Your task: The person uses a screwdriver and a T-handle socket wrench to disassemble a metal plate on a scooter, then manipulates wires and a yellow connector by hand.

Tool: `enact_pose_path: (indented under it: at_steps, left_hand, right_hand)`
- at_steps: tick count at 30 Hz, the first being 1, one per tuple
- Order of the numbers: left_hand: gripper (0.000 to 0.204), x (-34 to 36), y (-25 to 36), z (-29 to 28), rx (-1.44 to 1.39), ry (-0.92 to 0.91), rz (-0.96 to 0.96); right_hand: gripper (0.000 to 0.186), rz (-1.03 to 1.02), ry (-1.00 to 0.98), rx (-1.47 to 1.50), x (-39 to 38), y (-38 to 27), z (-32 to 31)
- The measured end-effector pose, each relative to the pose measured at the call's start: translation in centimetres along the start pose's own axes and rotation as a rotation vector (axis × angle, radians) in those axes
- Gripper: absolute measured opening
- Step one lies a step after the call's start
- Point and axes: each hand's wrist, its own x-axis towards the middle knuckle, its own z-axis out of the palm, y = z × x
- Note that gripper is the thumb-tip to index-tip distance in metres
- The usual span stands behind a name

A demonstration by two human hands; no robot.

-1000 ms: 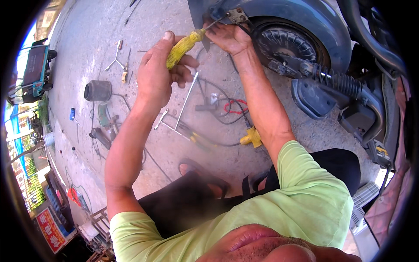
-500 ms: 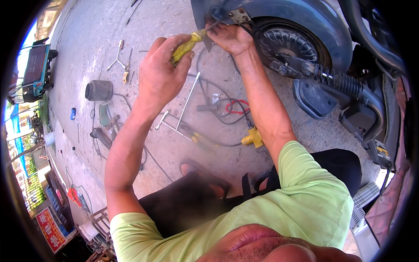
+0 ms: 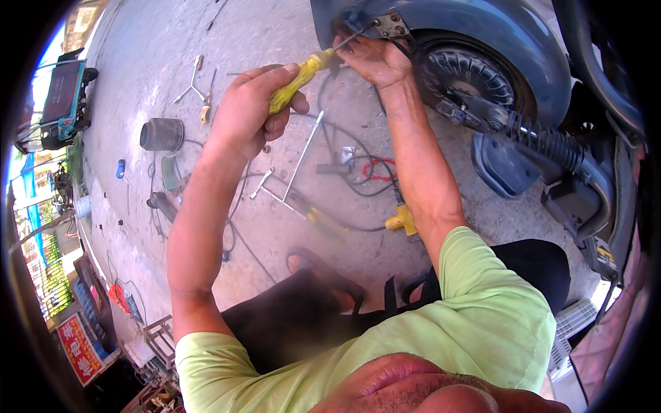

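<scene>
A screwdriver with a yellow wrapped-looking handle slants up to the right. Its handle lies in my left hand, the thumb along the top and some fingers loosely curled below. My right hand is palm up at the metal shaft, its fingertips curled about it and partly hidden. The shaft's tip meets a small metal bracket plate with bolts, on the edge of a blue-grey fender. Under that fender sits a dark wheel.
A shock absorber and dark footrest stand right of my right forearm. On the concrete lie a T-handled wrench, a three-armed wrench, a dark cup-shaped container, a yellow connector and cables. A three-wheeled vehicle is far left.
The view has shifted slightly, so the vehicle sits lower and further right. My left hand has turned on the handle, its fingers looser, and more of the shaft shows.
</scene>
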Motion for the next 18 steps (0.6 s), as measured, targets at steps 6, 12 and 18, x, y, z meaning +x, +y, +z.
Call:
enact_pose_path:
  at_steps: [6, 12, 18]
  left_hand:
    - [0.03, 0.5, 0.1, -0.4, -0.012, -0.005, -0.026]
    - [0.031, 2.0, 0.1, -2.9, -0.143, -0.21, -0.161]
    - [0.031, 2.0, -0.1, -2.6, -0.164, -0.18, -0.031]
  right_hand:
    - [0.059, -0.082, 0.057, -0.109, -0.2, -0.7, -0.9]
    - [0.066, -0.126, 0.113, -0.049, 0.0, 0.1, -0.5]
    - [0.067, -0.104, 0.071, -0.058, -0.1, -0.3, -0.6]
